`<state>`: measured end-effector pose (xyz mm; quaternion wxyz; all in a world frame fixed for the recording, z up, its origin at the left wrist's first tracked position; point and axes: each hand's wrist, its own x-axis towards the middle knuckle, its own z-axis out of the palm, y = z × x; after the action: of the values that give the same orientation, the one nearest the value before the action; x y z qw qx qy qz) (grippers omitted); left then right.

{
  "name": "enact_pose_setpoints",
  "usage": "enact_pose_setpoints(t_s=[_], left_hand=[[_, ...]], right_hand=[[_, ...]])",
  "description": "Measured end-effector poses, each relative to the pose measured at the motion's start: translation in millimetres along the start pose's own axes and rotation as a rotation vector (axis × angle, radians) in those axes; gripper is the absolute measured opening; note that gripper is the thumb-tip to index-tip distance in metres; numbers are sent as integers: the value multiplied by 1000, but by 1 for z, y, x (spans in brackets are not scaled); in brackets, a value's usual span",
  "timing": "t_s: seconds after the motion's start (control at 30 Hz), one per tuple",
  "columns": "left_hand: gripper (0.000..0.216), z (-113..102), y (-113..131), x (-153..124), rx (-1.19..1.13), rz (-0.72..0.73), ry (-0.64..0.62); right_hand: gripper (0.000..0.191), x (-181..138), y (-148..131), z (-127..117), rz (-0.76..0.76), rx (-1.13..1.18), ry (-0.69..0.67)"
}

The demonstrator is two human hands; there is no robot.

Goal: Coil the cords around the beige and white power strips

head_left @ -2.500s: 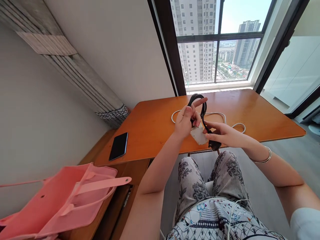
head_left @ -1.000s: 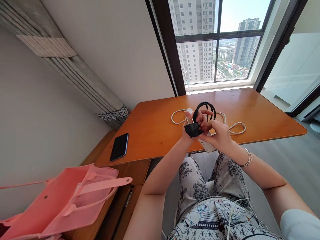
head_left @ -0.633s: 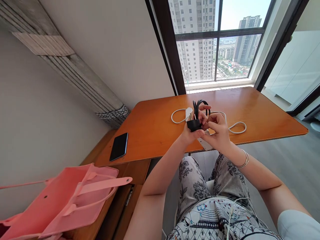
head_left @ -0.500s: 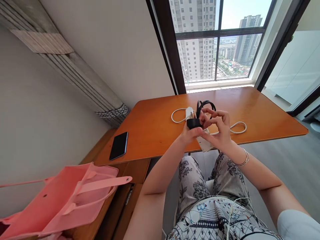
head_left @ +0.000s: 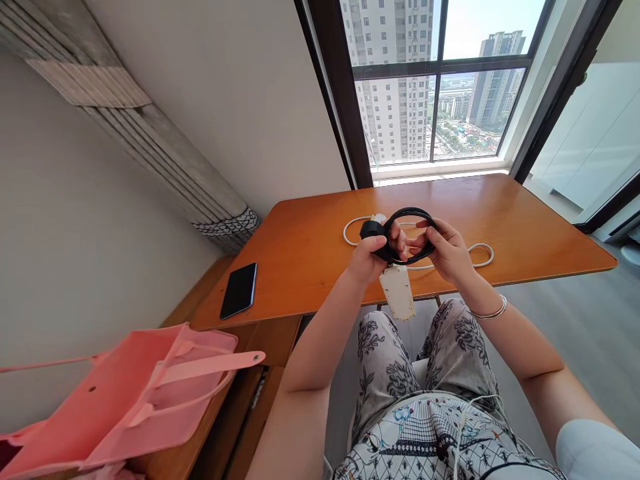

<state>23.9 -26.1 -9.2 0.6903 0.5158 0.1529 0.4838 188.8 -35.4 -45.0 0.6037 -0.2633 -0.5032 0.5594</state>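
A black power plug [head_left: 372, 230] with its black cable [head_left: 411, 212] wound into a loop is held over the table. My left hand [head_left: 369, 261] is closed around the plug and the near side of the loop. My right hand [head_left: 447, 250] pinches the far side of the loop between thumb and fingers. Just below the hands, a white power strip [head_left: 399, 293] juts past the table's front edge; what supports it is hidden. Its white cord [head_left: 483, 255] curves out on the tabletop behind and to the right.
The brown wooden table [head_left: 310, 260] stands before a window. A dark phone or tablet [head_left: 239, 291] lies at its left end. An open pink bag [head_left: 150, 393] rests on a wooden surface at lower left. My knees [head_left: 385, 353] are under the table's front edge.
The coiled cable has opened into a wider loop, and my right hand has moved right along it. The plug has turned and shifted slightly left. The power strip has swung left and lower.
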Motion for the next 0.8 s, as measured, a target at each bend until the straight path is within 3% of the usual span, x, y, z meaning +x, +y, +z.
enact_pose_setpoints(t_s=[0.23,0.33,0.43,0.57,0.67,0.73,0.8], left_hand=[[21,2,0,0,-183,-102,143],[19,1,0,1,-242,-132,168],[19,2,4,0,-265,-88,207],[20,2,10,2,-279,35,294],[18,-1,9,5,-227,106,330],[19,-5,6,8,-193,112,329],[21,-9,3,9,-180,99,318]], right_hand=[[55,4,8,-1,67,34,28],[68,2,17,-5,52,17,-8],[82,-9,36,-16,46,-57,-121],[87,-37,60,-29,169,-242,-340],[99,-57,59,-28,169,-306,-359],[93,-66,48,-24,156,-284,-365],[73,-71,36,-20,173,-231,-391]])
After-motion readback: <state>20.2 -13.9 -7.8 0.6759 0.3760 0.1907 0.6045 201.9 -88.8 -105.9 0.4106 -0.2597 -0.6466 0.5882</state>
